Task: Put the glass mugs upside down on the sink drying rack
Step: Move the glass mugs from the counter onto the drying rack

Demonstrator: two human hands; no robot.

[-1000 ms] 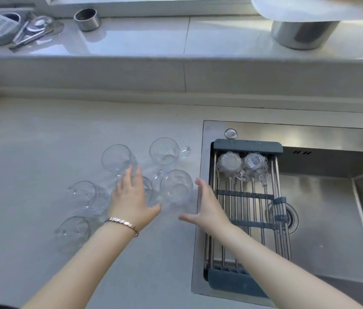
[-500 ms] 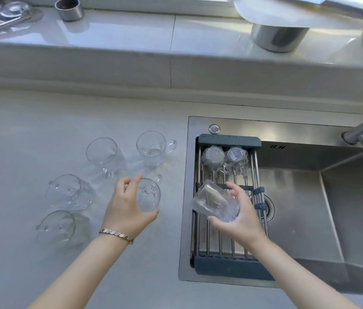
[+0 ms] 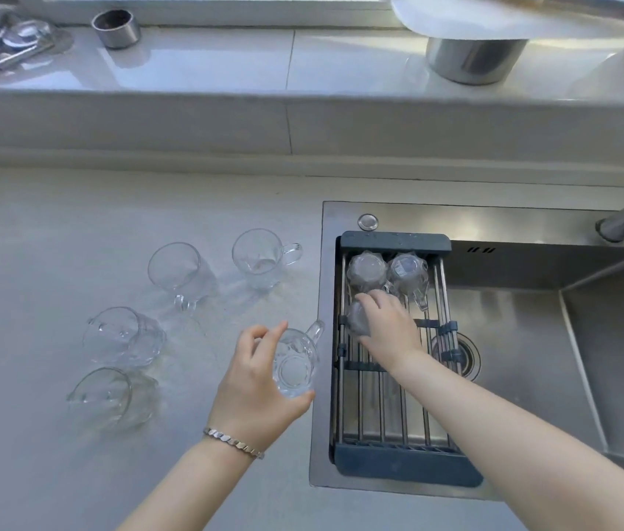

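Two glass mugs sit inverted on the drying rack, your right hand sets a third mid-frame, your left hand grips another, and four wait at left on the surface.

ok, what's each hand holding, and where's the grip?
Left hand: glass mug, grip around its body. Right hand: another mug on the drying rack, grip over its upturned base.

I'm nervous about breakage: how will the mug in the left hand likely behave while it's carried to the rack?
The mug is clear glass, so probably rigid, fragile and slippery. The left hand grips only its body, handle free, so it may twist.
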